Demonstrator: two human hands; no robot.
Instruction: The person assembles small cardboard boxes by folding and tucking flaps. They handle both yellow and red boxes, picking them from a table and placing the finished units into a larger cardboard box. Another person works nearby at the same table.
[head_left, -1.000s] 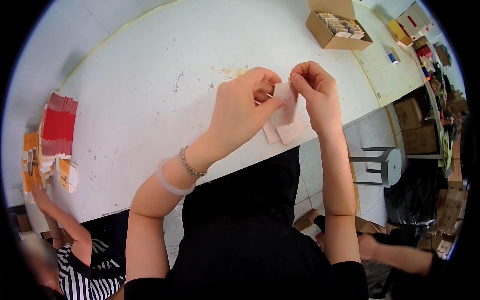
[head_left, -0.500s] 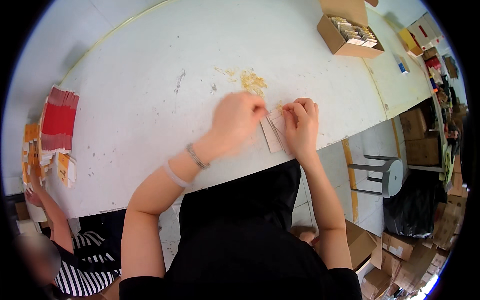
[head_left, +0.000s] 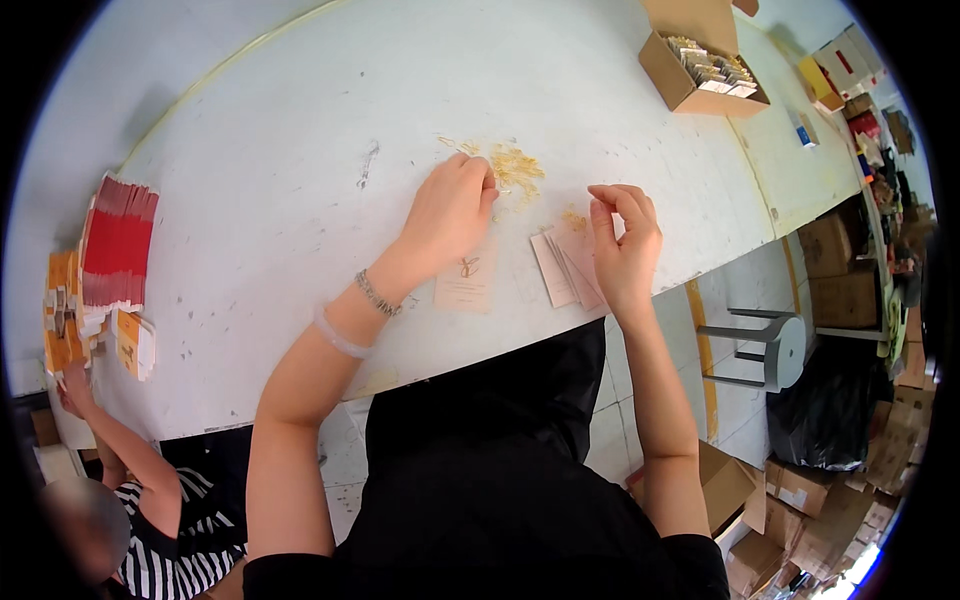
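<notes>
My left hand (head_left: 448,207) is at the near left edge of a loose heap of thin gold-coloured pieces (head_left: 518,166). Its fingers are curled inward, and their tips are partly hidden. Just below the hand, a pale pink card (head_left: 463,290) with a printed motif lies flat on the table. My right hand (head_left: 628,245) is raised at the right side of a small overlapping group of pale cards (head_left: 556,270), thumb and bent fingers close together. Whatever the fingertips hold is too small to tell. A few more gold bits (head_left: 573,219) lie at the top of those cards.
An open cardboard box (head_left: 700,92) packed with cards stands far right on the white table (head_left: 270,230). Stacks of red packets (head_left: 120,240) and orange-and-white packets (head_left: 130,340) are at the left, where another person's hand (head_left: 75,388) reaches in. A grey stool (head_left: 785,355) stands beyond the right edge.
My left hand has moved left and away from the cards, up to the gold heap. My right hand has shifted slightly right and off the cards. The flat card now shows below my left hand.
</notes>
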